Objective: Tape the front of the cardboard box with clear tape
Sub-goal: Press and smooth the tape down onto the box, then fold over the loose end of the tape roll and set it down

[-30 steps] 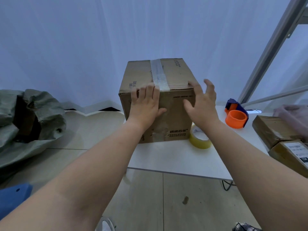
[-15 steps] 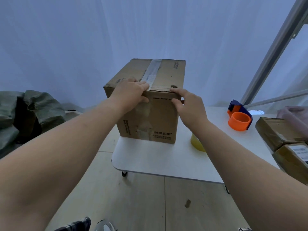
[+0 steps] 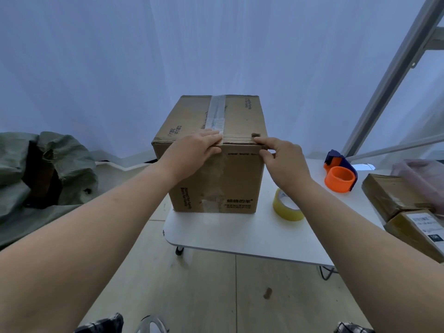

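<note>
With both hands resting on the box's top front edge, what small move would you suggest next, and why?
Probably reach the right hand down to the yellowish roll of clear tape lying on the white table beside the brown cardboard box. Neither hand holds tape, and the left hand already steadies the box at its top front edge.

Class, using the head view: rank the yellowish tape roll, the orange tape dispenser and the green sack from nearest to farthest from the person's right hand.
From the right hand:
1. Yellowish tape roll, just below it on the table.
2. Orange tape dispenser, further right on the table.
3. Green sack, far left on the floor.
</note>
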`<state>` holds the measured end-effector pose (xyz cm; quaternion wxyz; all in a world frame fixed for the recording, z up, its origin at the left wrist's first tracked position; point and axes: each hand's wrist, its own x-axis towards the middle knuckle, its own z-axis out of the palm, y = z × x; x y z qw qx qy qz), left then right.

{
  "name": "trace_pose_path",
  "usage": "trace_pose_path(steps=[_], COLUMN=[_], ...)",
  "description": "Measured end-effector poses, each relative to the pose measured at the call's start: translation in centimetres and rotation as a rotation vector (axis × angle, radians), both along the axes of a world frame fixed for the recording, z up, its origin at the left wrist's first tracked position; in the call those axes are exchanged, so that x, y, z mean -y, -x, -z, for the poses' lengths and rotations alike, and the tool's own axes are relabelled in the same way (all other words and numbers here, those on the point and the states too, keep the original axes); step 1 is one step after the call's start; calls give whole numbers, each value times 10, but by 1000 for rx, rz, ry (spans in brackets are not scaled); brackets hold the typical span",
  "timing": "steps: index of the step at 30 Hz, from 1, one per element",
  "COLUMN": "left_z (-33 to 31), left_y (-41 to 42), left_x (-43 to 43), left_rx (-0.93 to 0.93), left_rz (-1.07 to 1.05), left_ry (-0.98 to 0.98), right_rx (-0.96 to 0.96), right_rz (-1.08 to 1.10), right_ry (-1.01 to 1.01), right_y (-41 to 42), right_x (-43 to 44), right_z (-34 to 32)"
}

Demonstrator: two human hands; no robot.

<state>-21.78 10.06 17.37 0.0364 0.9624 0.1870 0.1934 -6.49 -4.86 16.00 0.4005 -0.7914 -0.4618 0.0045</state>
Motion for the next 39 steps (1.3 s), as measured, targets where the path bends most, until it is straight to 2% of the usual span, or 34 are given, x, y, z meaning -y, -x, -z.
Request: trace_pose_path(steps=[4,8,14,20,23,28,32,35,39], left_z=[-21,-47,-71,-60,-43,11,65,96,135], left_y=[1,10,18,-19,-50,-101,-129,-148,-164], left_x=[17,35,79,124,139,148,143,131,123], left_rx=[-138,-159,-149,-95,-97,-164,-249,-308,-399], left_rz=[-80,-135,-91,-9,64,143,175,194,239], left_ry=[-95,-98,-63,3,44,117,155,124,63], right_rx=[168,269,319,349,308,141,50,-69,-155], right_rz=[-17,-24,18,-14,12,101,134,202,104], right_ry=[249,470,492,530,534,414,561,522,616], right_y=[8,14,12,-14,-35,-67,-99,-120,-120], right_x=[8,30,83,126,140,160,169,156,136], right_z=[-14,-34,-59,-63,-55,-7,41,68,112])
